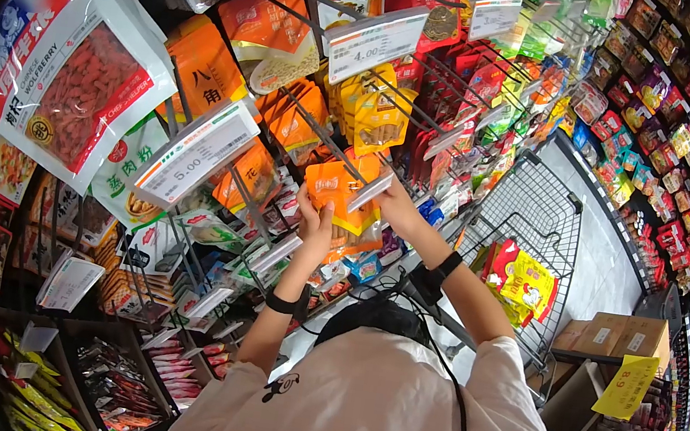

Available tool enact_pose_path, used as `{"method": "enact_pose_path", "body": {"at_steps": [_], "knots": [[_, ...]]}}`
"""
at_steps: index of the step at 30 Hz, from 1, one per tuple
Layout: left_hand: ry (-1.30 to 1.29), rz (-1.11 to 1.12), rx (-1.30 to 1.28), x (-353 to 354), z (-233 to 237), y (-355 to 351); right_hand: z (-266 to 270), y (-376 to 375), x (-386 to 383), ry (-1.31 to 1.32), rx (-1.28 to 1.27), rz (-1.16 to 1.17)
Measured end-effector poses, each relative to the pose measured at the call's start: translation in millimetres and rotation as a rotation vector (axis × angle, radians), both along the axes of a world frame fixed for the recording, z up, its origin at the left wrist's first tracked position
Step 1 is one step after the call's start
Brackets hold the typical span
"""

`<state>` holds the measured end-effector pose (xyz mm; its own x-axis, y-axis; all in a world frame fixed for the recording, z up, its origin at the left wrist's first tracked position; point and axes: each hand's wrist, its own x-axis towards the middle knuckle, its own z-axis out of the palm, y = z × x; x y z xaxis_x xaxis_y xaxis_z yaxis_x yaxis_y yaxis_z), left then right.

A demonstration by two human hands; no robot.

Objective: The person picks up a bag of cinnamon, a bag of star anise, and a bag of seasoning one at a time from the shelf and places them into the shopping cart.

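An orange spice packet [334, 181] hangs at the front of a rack hook, with more orange packets just below and behind it. My left hand [314, 227] grips its left edge, thumb on the front. At its right side is my right hand [400, 209], fingers closed on the packet's edge beside a small price tag [370, 192] that partly covers them. Yellow packets [377, 114] hang on the hook above. Other orange packets [292, 120] hang to the upper left.
A wire shopping cart [534, 185] stands to the right, holding yellow and red packs [519, 282]. Price tags [376, 42] stick out on hooks around my hands. A large wolfberry bag [85, 86] hangs at left. Cardboard boxes [615, 335] sit at lower right.
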<state>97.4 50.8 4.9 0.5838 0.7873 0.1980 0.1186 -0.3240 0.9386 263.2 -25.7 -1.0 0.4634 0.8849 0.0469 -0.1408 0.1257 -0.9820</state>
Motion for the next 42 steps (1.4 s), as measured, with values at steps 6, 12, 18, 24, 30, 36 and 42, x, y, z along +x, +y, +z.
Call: {"method": "enact_pose_path", "body": {"at_steps": [6, 12, 18, 24, 30, 36, 42], "knots": [[-0.027, -0.045, -0.061, -7, 22, -26, -2, -16, 1, -0.164, 0.049, -0.012], [-0.11, -0.098, -0.027, -3, 25, -36, 16, -40, -1, -0.148, 0.031, -0.001], [-0.098, -0.156, -0.086, 5, 31, -48, 15, -57, 1, -0.122, 0.085, -0.048], [-0.084, -0.297, -0.298, 17, 7, -53, 41, -107, 6, 0.256, -0.277, 0.034], [-0.054, -0.437, -0.602, 54, 7, -65, 39, -154, 31, 0.504, -0.376, 0.145], [0.027, -0.577, -0.59, 121, 11, -85, 28, -198, 70, 0.441, -0.337, -0.02], [0.247, -0.629, -0.56, 193, 47, -125, 58, -240, 109, 0.278, -0.393, -0.286]]}}
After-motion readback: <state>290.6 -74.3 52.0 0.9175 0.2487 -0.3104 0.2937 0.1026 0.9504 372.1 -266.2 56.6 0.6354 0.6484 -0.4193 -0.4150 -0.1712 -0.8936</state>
